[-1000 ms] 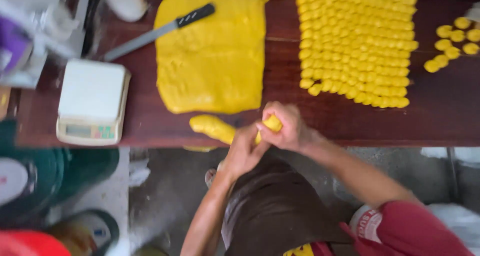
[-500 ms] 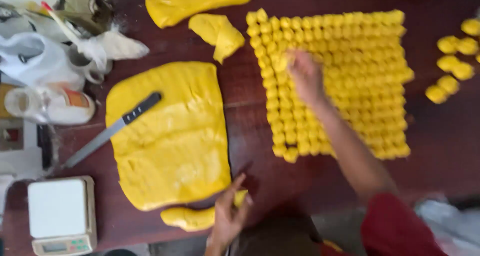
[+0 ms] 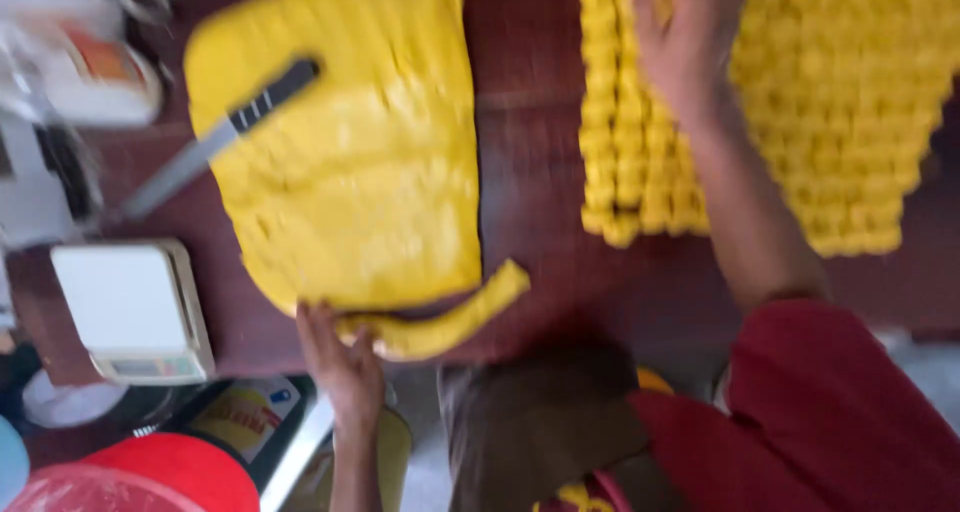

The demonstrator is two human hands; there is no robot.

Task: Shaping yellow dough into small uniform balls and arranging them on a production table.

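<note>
- Nearest the table edge, the left hand (image 3: 340, 357) lies flat and open, fingertips touching the end of a curved, cut-off strip of soft yellow dough (image 3: 440, 322); it grips nothing.
- That strip looks limp and light: it bends where it lies, so I judge it would sag or tear if lifted by one end. Better taken from beneath, near the middle.
- Just beyond, touching the strip, sits the broad flat slab of yellow dough (image 3: 350, 162) on the dark red-brown wooden table (image 3: 525, 192). Its surface is matte and dimpled, its edges cut straight; it seems heavy, pliable and likely tacky.
- A long black-handled knife (image 3: 215, 137) lies slanted across the slab's far left corner.
- To the left stands a white kitchen scale (image 3: 130, 307).
- Farther right, the right hand (image 3: 685, 42) rests spread, palm down, on the packed rows of small yellow dough pieces (image 3: 840, 122); whether it holds one, I cannot tell.
</note>
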